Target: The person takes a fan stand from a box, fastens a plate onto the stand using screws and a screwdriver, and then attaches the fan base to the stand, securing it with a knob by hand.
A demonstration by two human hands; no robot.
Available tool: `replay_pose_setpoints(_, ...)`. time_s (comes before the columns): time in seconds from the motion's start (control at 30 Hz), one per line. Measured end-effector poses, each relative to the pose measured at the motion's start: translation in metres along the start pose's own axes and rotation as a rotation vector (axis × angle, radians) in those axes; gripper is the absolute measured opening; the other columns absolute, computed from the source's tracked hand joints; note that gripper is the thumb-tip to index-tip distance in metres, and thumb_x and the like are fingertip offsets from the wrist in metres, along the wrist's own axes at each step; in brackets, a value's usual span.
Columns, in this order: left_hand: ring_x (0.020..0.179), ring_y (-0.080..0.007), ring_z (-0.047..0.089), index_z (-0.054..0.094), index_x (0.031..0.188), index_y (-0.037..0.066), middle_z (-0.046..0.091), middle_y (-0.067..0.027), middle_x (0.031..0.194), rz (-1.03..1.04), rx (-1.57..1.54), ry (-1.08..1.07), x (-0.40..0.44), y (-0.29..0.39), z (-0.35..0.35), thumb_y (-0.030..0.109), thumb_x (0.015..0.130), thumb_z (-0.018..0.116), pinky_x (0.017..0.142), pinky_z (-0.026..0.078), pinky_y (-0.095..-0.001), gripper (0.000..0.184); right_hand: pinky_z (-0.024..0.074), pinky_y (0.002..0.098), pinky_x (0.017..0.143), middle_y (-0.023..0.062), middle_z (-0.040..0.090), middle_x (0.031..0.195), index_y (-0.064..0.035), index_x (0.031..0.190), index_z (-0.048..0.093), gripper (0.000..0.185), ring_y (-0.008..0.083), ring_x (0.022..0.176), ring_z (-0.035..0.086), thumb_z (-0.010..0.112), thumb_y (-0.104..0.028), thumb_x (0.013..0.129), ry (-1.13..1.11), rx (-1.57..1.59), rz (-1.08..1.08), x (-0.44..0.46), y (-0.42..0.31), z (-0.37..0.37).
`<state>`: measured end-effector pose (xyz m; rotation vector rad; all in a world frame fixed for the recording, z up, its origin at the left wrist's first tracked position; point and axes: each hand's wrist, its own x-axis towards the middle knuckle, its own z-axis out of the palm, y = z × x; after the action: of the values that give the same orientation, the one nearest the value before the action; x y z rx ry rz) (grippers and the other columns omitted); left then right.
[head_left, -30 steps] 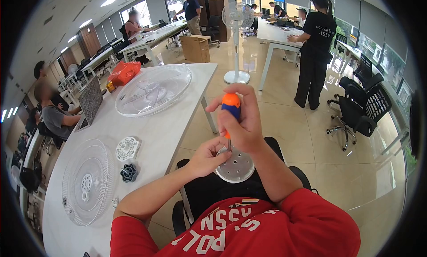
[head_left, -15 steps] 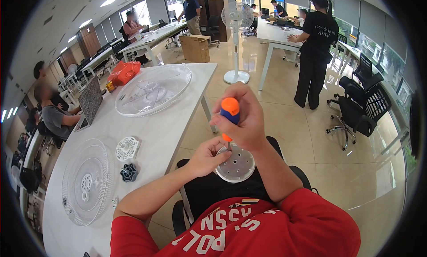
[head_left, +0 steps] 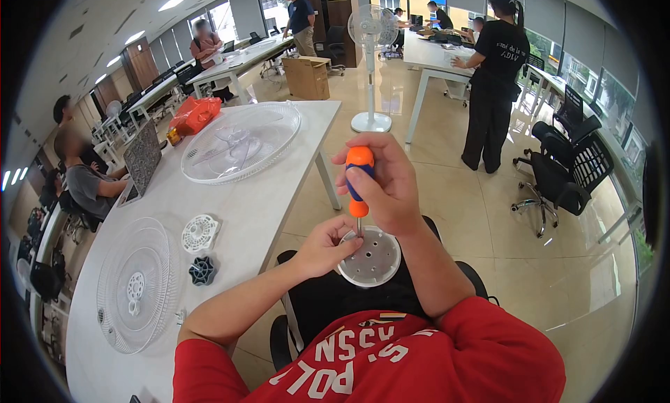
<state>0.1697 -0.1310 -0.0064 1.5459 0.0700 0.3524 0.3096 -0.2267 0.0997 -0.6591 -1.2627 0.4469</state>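
Observation:
An orange and blue screwdriver (head_left: 359,187) stands nearly upright in the grip of my right hand (head_left: 387,187). Its metal shaft points down at the upper left edge of a round white and grey disc (head_left: 370,258), which lies over my lap. My left hand (head_left: 326,247) is at the disc's left rim, with thumb and fingers pinched round the spot where the screwdriver tip ends. Whatever small part is between those fingers is hidden. The disc's flat grey face has several small holes.
On the white table (head_left: 244,225) to my left lie two clear fan guards (head_left: 241,143), a white round part (head_left: 200,233), a dark knob (head_left: 202,270) and a red bag (head_left: 195,115). A standing fan (head_left: 371,68) is ahead. One person (head_left: 497,82) stands right.
My right hand has shifted its fingers around the screwdriver handle, and the handle has tilted a little. My left hand and the disc have stayed in place.

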Motion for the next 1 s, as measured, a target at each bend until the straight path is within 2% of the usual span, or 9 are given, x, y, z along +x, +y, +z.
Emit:
replay_pose_setpoints(0.03, 0.080, -0.0043, 0.063, 0.058, 0.114, 0.007, 0.068, 0.0016, 0.089, 0.003, -0.004, 0.003, -0.0001, 0.0001, 0.0002, 0.008, 0.104, 0.062, 0.070, 0.046, -0.0223, 0.011, 0.0589, 0.0277, 0.073, 0.0170, 0.066, 0.108, -0.0030, 0.131, 0.047, 0.035, 0.0125, 0.079, 0.067, 0.058, 0.000, 0.098, 0.018, -0.018, -0.094, 0.0004, 0.0029, 0.0009)
replay_pose_setpoints(0.13, 0.080, -0.0044, 0.063, 0.058, 0.114, 0.007, 0.068, 0.0013, 0.089, -0.004, 0.001, 0.001, -0.0007, 0.0021, 0.0002, 0.008, 0.104, 0.062, 0.070, 0.046, -0.0225, 0.012, 0.0585, 0.0259, 0.067, 0.0161, 0.067, 0.107, -0.0055, 0.124, 0.044, 0.038, 0.0121, 0.075, 0.067, 0.063, 0.007, 0.094, 0.010, 0.053, -0.064, 0.0003, 0.0012, 0.0016)
replay_pose_setpoints(0.17, 0.080, -0.0044, 0.063, 0.058, 0.114, 0.007, 0.068, 0.0013, 0.089, -0.003, 0.002, 0.001, -0.0006, 0.0016, -0.0005, 0.008, 0.104, 0.062, 0.070, 0.046, -0.0225, 0.012, 0.0585, 0.0259, 0.067, 0.0161, 0.067, 0.107, -0.0055, 0.124, 0.044, 0.038, 0.0121, 0.075, 0.067, 0.063, 0.007, 0.094, 0.010, 0.053, -0.065, -0.0001, 0.0007, 0.0014)
replay_pose_setpoints(0.23, 0.081, -0.0049, 0.063, 0.058, 0.115, 0.007, 0.068, 0.0010, 0.089, -0.007, 0.028, 0.003, -0.0002, -0.0006, -0.0018, 0.008, 0.104, 0.062, 0.071, 0.047, -0.0226, 0.013, 0.0556, 0.0250, 0.066, 0.0097, 0.066, 0.107, -0.0087, 0.125, 0.043, 0.045, 0.0090, 0.080, 0.063, 0.073, 0.001, 0.092, -0.011, 0.043, 0.014, -0.0013, -0.0002, 0.0005)
replay_pose_setpoints(0.57, 0.083, -0.0058, 0.064, 0.057, 0.116, 0.006, 0.068, 0.0003, 0.091, 0.008, 0.027, 0.010, -0.0006, 0.0010, -0.0017, 0.008, 0.104, 0.062, 0.073, 0.048, -0.0235, 0.013, 0.0512, 0.0236, 0.061, 0.0087, 0.067, 0.100, -0.0103, 0.123, 0.041, 0.047, 0.0077, 0.074, 0.060, 0.075, 0.000, 0.091, -0.022, 0.027, -0.010, 0.0015, 0.0043, 0.0035)
replay_pose_setpoints(0.63, 0.083, -0.0061, 0.065, 0.057, 0.115, 0.007, 0.068, 0.0002, 0.092, 0.002, 0.036, 0.023, -0.0008, 0.0025, -0.0006, 0.008, 0.104, 0.062, 0.073, 0.048, -0.0236, 0.012, 0.0522, 0.0231, 0.056, 0.0134, 0.067, 0.100, -0.0099, 0.123, 0.038, 0.045, 0.0087, 0.064, 0.060, 0.068, 0.006, 0.093, 0.003, -0.020, -0.054, 0.0025, 0.0057, 0.0050)
replay_pose_setpoints(0.73, 0.083, -0.0061, 0.065, 0.057, 0.115, 0.007, 0.068, 0.0006, 0.092, -0.001, 0.019, 0.017, -0.0001, 0.0041, 0.0001, 0.008, 0.104, 0.061, 0.073, 0.048, -0.0237, 0.012, 0.0500, 0.0220, 0.053, 0.0128, 0.067, 0.098, -0.0098, 0.122, 0.037, 0.045, 0.0073, 0.060, 0.058, 0.068, 0.005, 0.094, -0.006, -0.019, -0.047, 0.0022, 0.0051, 0.0025)
replay_pose_setpoints(0.83, 0.083, -0.0057, 0.064, 0.057, 0.115, 0.007, 0.068, 0.0011, 0.091, -0.002, 0.019, 0.015, -0.0002, 0.0034, -0.0005, 0.008, 0.104, 0.061, 0.073, 0.048, -0.0236, 0.012, 0.0483, 0.0220, 0.057, 0.0062, 0.067, 0.095, -0.0109, 0.123, 0.040, 0.046, 0.0053, 0.069, 0.057, 0.074, 0.000, 0.092, 0.021, 0.004, -0.012, 0.0006, 0.0036, 0.0022)
replay_pose_setpoints(1.0, 0.082, -0.0050, 0.063, 0.057, 0.115, 0.008, 0.067, 0.0015, 0.091, -0.013, 0.040, 0.020, -0.0006, 0.0037, -0.0008, 0.008, 0.104, 0.062, 0.072, 0.047, -0.0232, 0.012, 0.0471, 0.0215, 0.057, 0.0048, 0.066, 0.096, -0.0102, 0.128, 0.041, 0.047, 0.0046, 0.070, 0.056, 0.072, -0.001, 0.093, 0.010, 0.026, -0.019, 0.0006, 0.0041, 0.0004)
